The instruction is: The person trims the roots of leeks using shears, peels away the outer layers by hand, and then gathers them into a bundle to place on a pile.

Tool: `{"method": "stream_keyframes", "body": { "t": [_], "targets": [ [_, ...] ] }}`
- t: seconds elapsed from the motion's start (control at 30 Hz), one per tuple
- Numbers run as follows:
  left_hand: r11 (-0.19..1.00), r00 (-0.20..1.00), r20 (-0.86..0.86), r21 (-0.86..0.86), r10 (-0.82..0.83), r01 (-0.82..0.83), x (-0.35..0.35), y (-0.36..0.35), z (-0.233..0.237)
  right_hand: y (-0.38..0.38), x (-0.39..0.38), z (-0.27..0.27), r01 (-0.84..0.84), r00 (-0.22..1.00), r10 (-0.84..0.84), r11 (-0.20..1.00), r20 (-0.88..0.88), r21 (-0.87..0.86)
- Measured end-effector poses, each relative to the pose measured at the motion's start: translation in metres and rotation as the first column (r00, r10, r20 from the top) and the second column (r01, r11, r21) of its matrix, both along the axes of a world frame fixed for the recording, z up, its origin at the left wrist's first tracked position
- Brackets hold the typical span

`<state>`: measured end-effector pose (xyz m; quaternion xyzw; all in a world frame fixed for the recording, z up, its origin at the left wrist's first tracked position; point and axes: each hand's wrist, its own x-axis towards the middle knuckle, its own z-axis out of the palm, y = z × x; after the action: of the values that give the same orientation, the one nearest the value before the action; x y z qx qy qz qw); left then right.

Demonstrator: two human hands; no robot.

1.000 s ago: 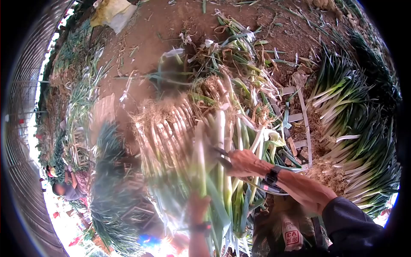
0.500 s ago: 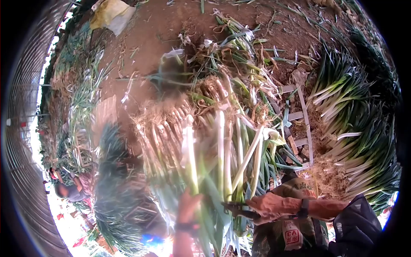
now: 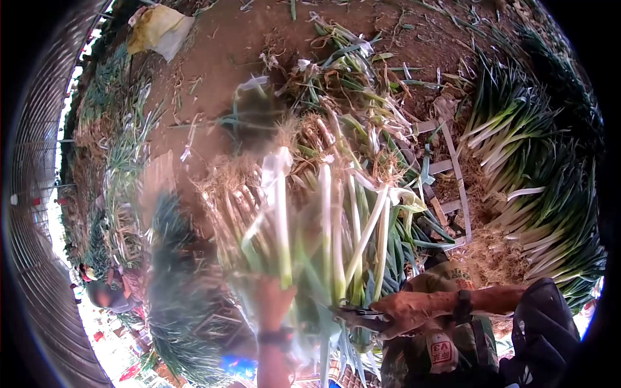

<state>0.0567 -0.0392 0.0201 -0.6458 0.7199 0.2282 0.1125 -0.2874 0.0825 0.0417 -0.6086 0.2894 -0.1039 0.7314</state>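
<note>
Raised higher than before, the blurred white-stemmed leek [image 3: 282, 213] stands at twelve o'clock from the left hand [image 3: 272, 302] clamping it; the right hand [image 3: 411, 310] grips shears [image 3: 357, 315].

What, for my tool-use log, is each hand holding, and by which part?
Left hand grips a blurred green onion low on its stalk, roots upward. Right hand holds a dark cutting tool by its handle end, tip pointing left.

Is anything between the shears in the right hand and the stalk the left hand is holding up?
Nothing solid shows. The shears in the right hand point toward the left hand, which grips the stalk; only blurred green leaves fill the gap between them.
</note>
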Motion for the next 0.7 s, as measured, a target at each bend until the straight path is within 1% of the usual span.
{"method": "stream_keyframes", "body": {
  "t": [0.03, 0.07, 0.1, 0.13, 0.2, 0.27, 0.33, 0.43, 0.5, 0.6, 0.67, 0.7],
  "targets": [
    [0.998, 0.999, 0.013, 0.049, 0.034, -0.035, -0.002, 0.000, 0.002, 0.000, 0.001, 0.002, -0.021, 1.000, 0.019, 0.994, 0.021, 0.104],
    [0.996, 0.998, -0.031, 0.076, 0.049, -0.046, -0.002, -0.001, 0.001, 0.001, 0.004, 0.005, -0.043, 0.998, 0.035, 0.978, 0.045, 0.206],
    [0.995, 0.999, -0.029, 0.094, 0.045, -0.042, -0.004, -0.003, 0.002, 0.000, 0.006, 0.011, -0.066, 0.996, 0.047, 0.949, 0.071, 0.307],
    [0.993, 0.999, -0.026, 0.115, 0.040, -0.036, -0.006, -0.005, 0.006, 0.004, 0.010, 0.018, -0.031, 0.981, -0.070, 0.861, 0.180, 0.508],
    [0.988, 0.998, -0.040, 0.150, 0.055, -0.049, -0.010, -0.009, 0.011, -0.003, 0.010, 0.025, -0.085, 0.975, -0.053, 0.808, 0.215, 0.583],
    [0.987, 0.999, -0.023, 0.157, 0.040, -0.036, -0.007, -0.011, 0.013, -0.001, 0.015, 0.008, -0.145, 0.989, 0.091, 0.777, 0.119, 0.612],
    [0.990, 0.999, -0.020, 0.135, 0.035, -0.032, -0.004, -0.009, 0.012, -0.014, 0.003, 0.019, -0.082, 0.987, -0.014, 0.810, 0.159, 0.580],
    [0.992, 0.999, -0.019, 0.122, 0.034, -0.032, -0.010, -0.009, 0.020, -0.002, 0.025, -0.004, -0.187, 0.967, 0.037, 0.778, 0.254, 0.600],
    [0.994, 0.998, -0.058, 0.106, 0.040, -0.034, -0.012, -0.011, 0.022, 0.000, 0.043, -0.003, -0.266, 0.961, 0.150, 0.736, 0.233, 0.622],
    [0.996, 0.991, -0.125, 0.086, 0.039, -0.029, -0.018, -0.016, 0.030, -0.002, 0.040, -0.007, -0.451, 0.884, 0.279, 0.723, 0.376, 0.524],
    [0.996, 0.983, -0.174, 0.084, 0.053, -0.039, -0.021, -0.018, 0.033, 0.013, 0.040, -0.013, -0.177, 0.975, 0.049, 0.763, 0.217, 0.622],
    [0.997, 0.987, -0.160, 0.077, 0.035, -0.023, -0.022, -0.019, 0.034, 0.011, 0.037, -0.011, -0.132, 0.971, -0.046, 0.717, 0.235, 0.684]
  ]
}}
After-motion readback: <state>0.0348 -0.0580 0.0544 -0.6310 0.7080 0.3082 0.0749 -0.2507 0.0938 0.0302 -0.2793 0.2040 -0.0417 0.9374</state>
